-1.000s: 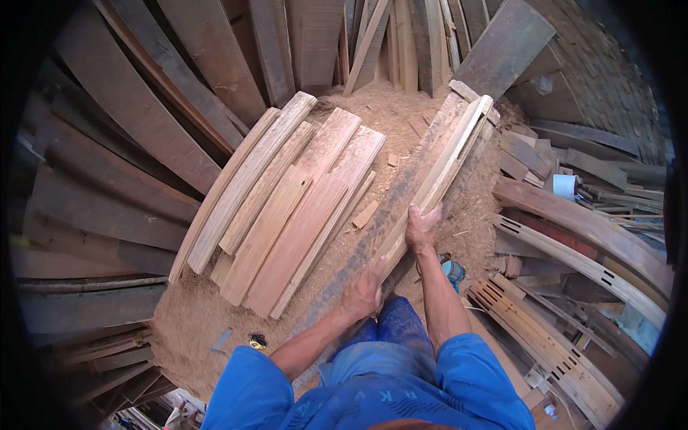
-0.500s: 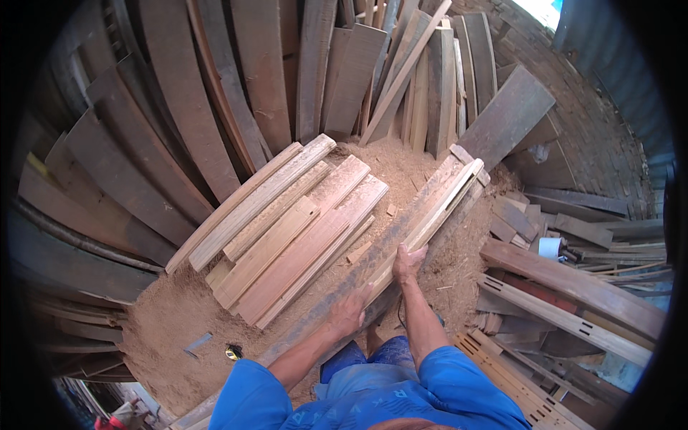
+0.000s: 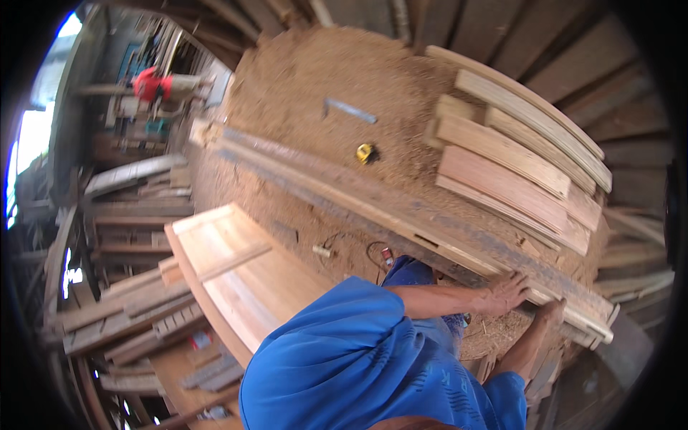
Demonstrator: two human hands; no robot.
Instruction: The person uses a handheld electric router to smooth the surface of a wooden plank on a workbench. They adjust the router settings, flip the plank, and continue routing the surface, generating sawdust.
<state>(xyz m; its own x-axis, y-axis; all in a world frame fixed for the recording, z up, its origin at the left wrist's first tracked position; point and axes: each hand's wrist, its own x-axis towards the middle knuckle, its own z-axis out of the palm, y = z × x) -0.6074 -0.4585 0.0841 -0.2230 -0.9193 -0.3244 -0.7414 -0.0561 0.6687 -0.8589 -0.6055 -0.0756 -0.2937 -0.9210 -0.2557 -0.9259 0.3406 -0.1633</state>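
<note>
A long pale wooden rail [image 3: 387,219] with a dark slot cut in it lies along a worn, heavy timber beam [image 3: 466,226]. My left hand [image 3: 505,292] rests on the rail with its fingers stretched out and spread. Further along, close to the rail's right end, my right hand [image 3: 552,313] is closed round its near edge. Part of the right hand's grip is hidden by the wood.
Beyond the beam, a yellow tape measure [image 3: 365,153] and a metal square [image 3: 351,110] lie on sawdust, beside several stacked boards [image 3: 502,179]. A panelled wooden door [image 3: 251,279] is at my left. A person in red [image 3: 152,86] is far off.
My view has swung to the left, bringing the door and the other person into sight. Both hands stay at the rail, the right one still gripping it.
</note>
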